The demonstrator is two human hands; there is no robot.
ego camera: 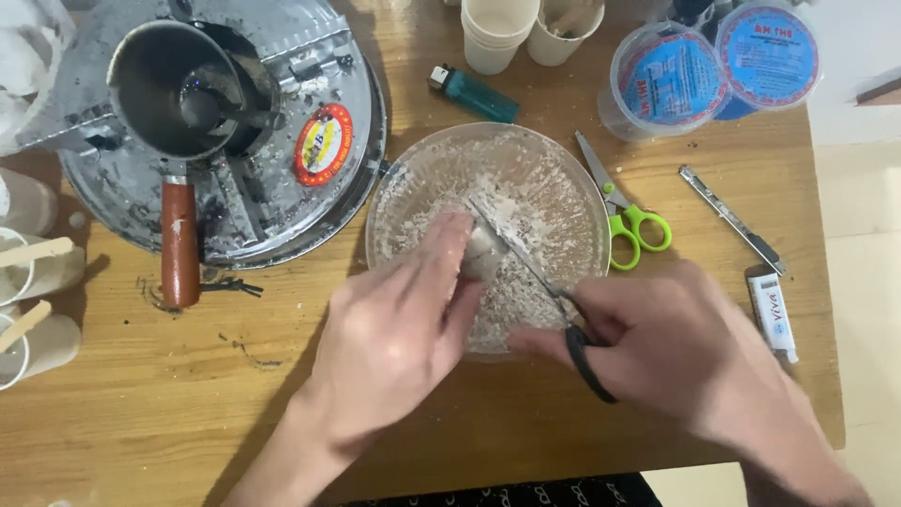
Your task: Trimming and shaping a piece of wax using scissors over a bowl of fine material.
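On the wooden table (188, 413) stands a round clear glass bowl (404, 188) that is full of white flakes and crumbs, and both hands work over it. The left hand (394, 338) is closed around a small pale whitish block (485, 252), gripping it with the fingertips so that it stays above the middle of the bowl. The right hand (676, 343) is clenched on the black handles of a pair of scissors (526, 268), with fingers through the loops; the thin metal blade runs up and to the left and touches the block near the left fingertips. I cannot tell if the scissor blades are apart or together. Just to the right of the bowl lies a second pair of scissors with bright green handles (627, 211), flat on the table and touched by nobody. Further right there is a slim metal utility knife (732, 218) and a small white lighter (774, 312). Above the bowl lies a teal lighter (474, 91), and behind it some stacked beige paper cups (497, 33). At the top right stand two round plastic tubs with blue lids (709, 66). At the left, a small metal pot with a reddish brown wooden handle (178, 103) sits on a round silver stove (310, 197). More paper cups with wooden sticks (33, 282) are at the left edge.
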